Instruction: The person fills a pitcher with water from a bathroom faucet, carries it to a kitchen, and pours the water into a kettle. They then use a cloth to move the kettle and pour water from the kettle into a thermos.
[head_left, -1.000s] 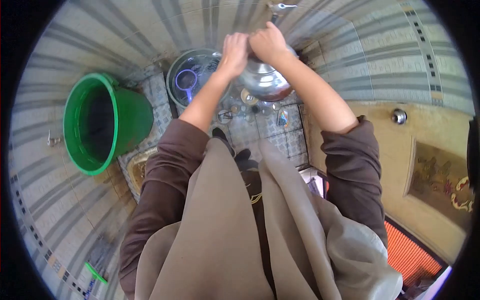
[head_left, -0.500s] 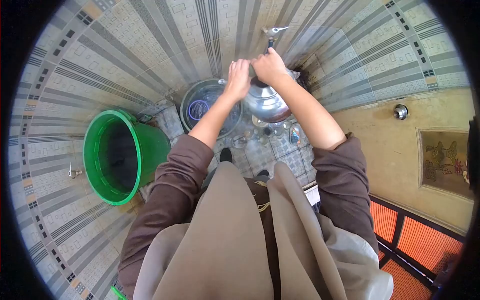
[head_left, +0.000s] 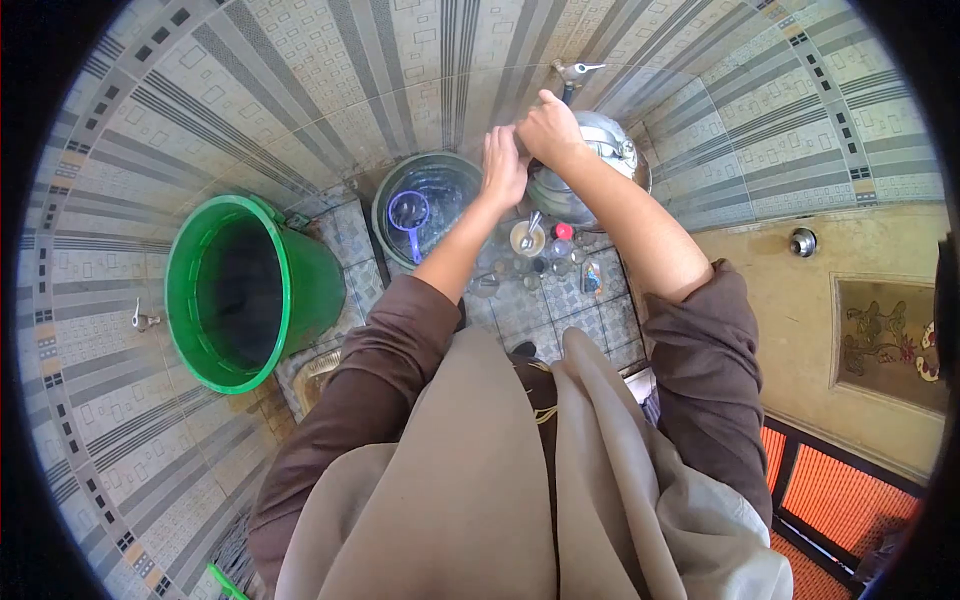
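Note:
My right hand [head_left: 553, 132] is closed, thumb up, above a silver metal vessel [head_left: 563, 195] that looks like a kettle. My forearm covers part of that vessel. My left hand [head_left: 504, 168] is beside it, fingers pressed together and tips meeting the right hand; what the two hold, if anything, is hidden and blurred. Below and left is a basin of water [head_left: 382, 215] with a purple-rimmed strainer [head_left: 410, 212] in it. Behind my right wrist is a silver lidded pot [head_left: 610, 135]. A cup with a spoon [head_left: 528, 238] stands in front of the kettle.
Several glasses [head_left: 542, 266] and a small packet [head_left: 592, 277] are on the tiled floor. A large green tub [head_left: 284, 300] of dark water stands at left. The tap [head_left: 580, 70] is on the far wall. A door [head_left: 790, 290] is at right.
The kettle has moved right and away from me, uncovering the cup with the spoon and the pot. My hands have shifted left relative to the tap. The view has shifted slightly.

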